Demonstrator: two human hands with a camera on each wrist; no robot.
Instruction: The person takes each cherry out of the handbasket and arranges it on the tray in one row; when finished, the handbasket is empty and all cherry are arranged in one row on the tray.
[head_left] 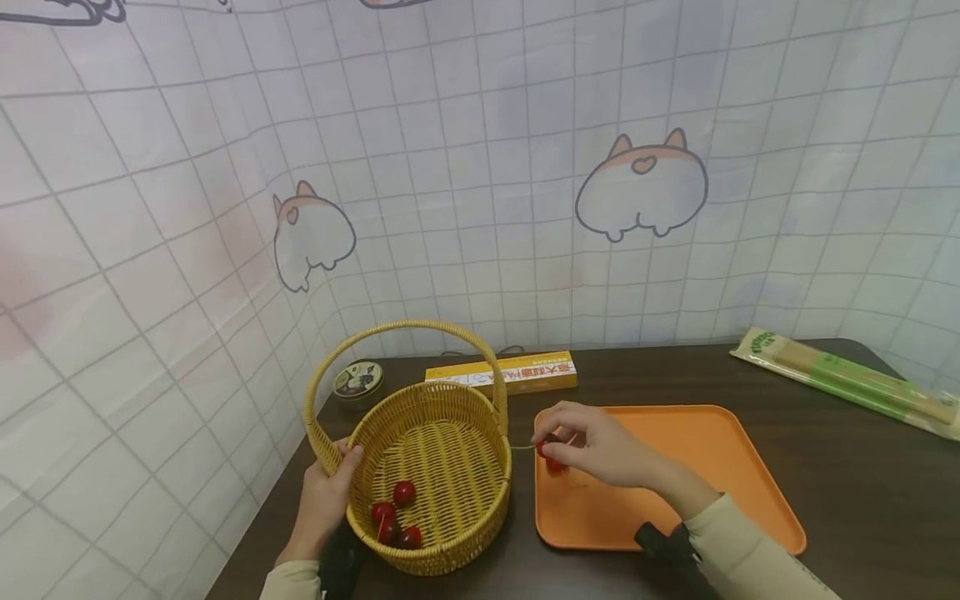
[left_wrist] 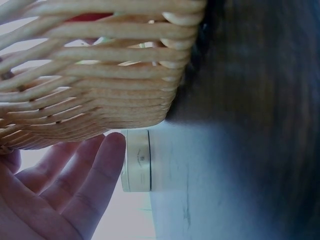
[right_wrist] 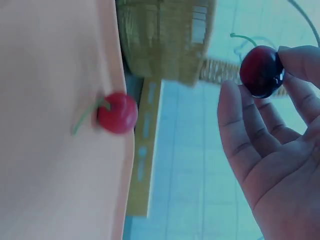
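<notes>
A yellow wicker basket (head_left: 431, 450) with a tall arched handle stands on the left part of the table. My left hand (head_left: 326, 492) holds it at the left rim by the handle's foot, thumb on the rim and fingers along the outer wall (left_wrist: 100, 90). Several dark red cherries (head_left: 404, 493) lie inside, gathered at the near left. Over the left edge of the orange tray (head_left: 675, 467), my right hand (head_left: 600, 446) pinches a dark cherry (right_wrist: 262, 71) with a green stem between thumb and fingertips. Below it, a brighter red cherry (right_wrist: 117, 112) with its stem lies on the tray.
Behind the basket is a yellow and white box (head_left: 536, 373). A round tin (head_left: 357, 381) stands at the back left. At the back right lies a long green and clear packet (head_left: 847, 379). A grid-patterned curtain (head_left: 487, 192) hangs behind the dark table.
</notes>
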